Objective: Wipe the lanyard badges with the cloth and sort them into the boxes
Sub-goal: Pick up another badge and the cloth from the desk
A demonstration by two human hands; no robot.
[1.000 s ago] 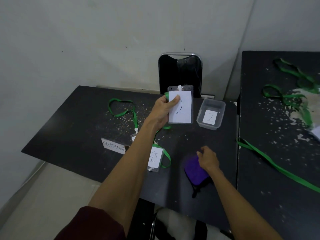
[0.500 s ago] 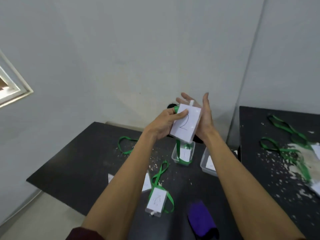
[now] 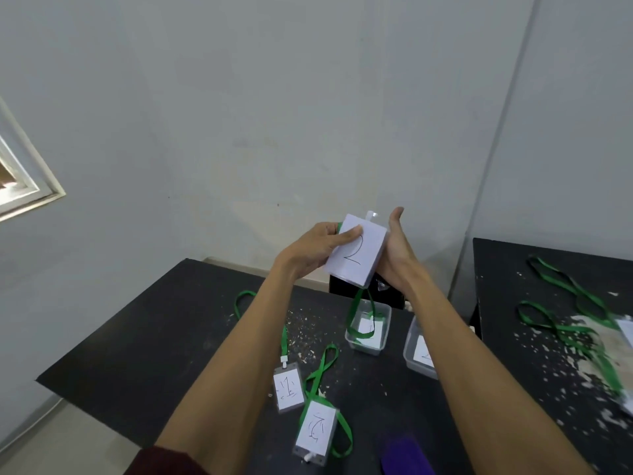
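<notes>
I hold a badge marked 2 [image 3: 356,255] up in front of the wall. My left hand [image 3: 315,248] pinches its left edge, thumb on the front. My right hand [image 3: 394,255] lies behind its right side with the thumb straight up. Its green lanyard [image 3: 356,313] hangs down into a clear box [image 3: 383,341]. A second clear box [image 3: 411,358] sits right of it, partly hidden by my right forearm. Two more badges lie on the black table [image 3: 154,354]: one marked 1 [image 3: 288,389] and another [image 3: 315,431] nearer me. The purple cloth [image 3: 404,457] lies at the bottom edge.
A second black table [image 3: 513,337] on the right carries green lanyards [image 3: 568,323] and white flecks. A dark chair back [image 3: 346,289] stands behind the first table. A gap separates the two tables. A window frame [image 3: 24,186] shows at far left.
My right hand left the purple cloth on the table and rose to the back of the badge. Both hands lifted the badge higher, and the view tilted up toward the wall.
</notes>
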